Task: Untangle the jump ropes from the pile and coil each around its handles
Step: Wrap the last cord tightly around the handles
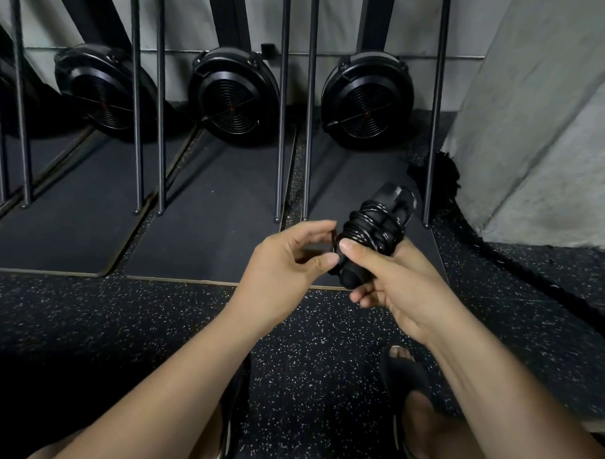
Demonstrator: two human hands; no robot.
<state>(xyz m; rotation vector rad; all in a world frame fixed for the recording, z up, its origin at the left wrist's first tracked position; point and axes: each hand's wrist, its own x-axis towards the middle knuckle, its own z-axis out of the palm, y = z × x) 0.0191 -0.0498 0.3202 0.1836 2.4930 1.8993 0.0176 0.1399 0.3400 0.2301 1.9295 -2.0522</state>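
Coiled jump rope [371, 228] in my grasp

My right hand [400, 287] grips the handles [396, 198] (cord wound tight round them); my left hand [287, 266] pinches the loose end beside the coil, above the speckled floor [119, 319].

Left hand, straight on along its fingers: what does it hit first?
The left hand points right at the bundle of black jump-rope handles wound with glossy black cord, gripped by the right hand. It would meet that bundle almost at once, likely beside the right thumb; depth is unclear.
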